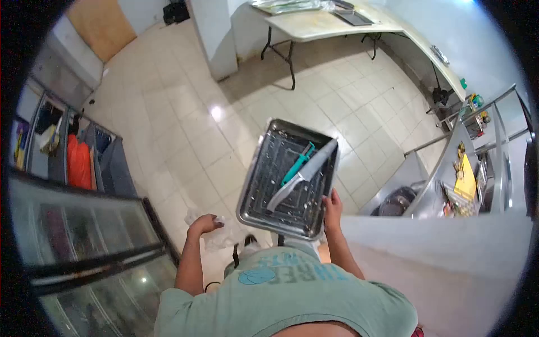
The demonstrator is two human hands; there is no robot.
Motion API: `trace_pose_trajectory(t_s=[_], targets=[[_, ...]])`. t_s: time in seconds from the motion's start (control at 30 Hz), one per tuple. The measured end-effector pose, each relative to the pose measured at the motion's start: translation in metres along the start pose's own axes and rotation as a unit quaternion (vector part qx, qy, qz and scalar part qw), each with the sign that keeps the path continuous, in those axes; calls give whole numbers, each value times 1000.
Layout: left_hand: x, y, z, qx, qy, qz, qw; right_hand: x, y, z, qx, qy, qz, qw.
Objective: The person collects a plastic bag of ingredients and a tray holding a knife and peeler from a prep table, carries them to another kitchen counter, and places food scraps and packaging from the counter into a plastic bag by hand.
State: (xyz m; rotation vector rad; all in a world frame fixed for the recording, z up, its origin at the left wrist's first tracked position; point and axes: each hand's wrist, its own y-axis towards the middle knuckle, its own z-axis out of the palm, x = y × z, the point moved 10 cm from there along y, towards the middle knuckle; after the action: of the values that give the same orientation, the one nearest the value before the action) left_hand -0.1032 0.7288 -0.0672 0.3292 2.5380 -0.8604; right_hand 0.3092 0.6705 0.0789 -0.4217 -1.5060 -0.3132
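Right hand (333, 212): fingers clamp tray (263, 168) rim, presumably steadying knife (317, 164) beyond fingertips. Left hand (204, 224): fingers curled, pinching clear plastic (220, 240).

Rect. dark metal tray (257, 196) in your R hand (333, 210); in it, long grey metal-bladed knife (315, 166) R of slim green plastic tool (293, 172); long white table (317, 27) ahead.

Bright light glares off the tiled floor (216, 132); shadow lies beneath the folding desk (320, 24); fisheye distortion bows everything toward black corners.
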Motion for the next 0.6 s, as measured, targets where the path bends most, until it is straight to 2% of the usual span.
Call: trace_pose_trajectory(t_s=[0.03,0.1,0.13,0.23,0.27,0.37,0.4,0.5,0.53,0.6], targets=[[-5,26,-22,4,-6,-6,1000,-7,33,-5,-23,20,0,1000],[-7,16,-54,6,-32,2,999,9,33,-12,-73,42,-16,996],[2,8,-70,-21,-96,-56,994,8,43,-7,-22,74,-23,997],[7,-14,-148,-133,-266,-72,952,38,48,27,-36,47,20,998],[-12,-1,-163,-129,-316,-87,936,16,77,14,-35,49,34,998],[-2,41,-209,-195,-403,-115,887,48,144,33,-62,22,15,998],[-23,62,-234,-179,-462,-90,864,64,178,32,-74,32,3,997],[-81,73,-261,-244,-564,-59,787,93,245,9,-92,54,-57,993],[-97,100,-276,-211,-606,3,767,97,277,8,-103,55,-69,991],[-119,124,-299,-220,-625,-12,749,102,314,9,-107,54,-64,991]])
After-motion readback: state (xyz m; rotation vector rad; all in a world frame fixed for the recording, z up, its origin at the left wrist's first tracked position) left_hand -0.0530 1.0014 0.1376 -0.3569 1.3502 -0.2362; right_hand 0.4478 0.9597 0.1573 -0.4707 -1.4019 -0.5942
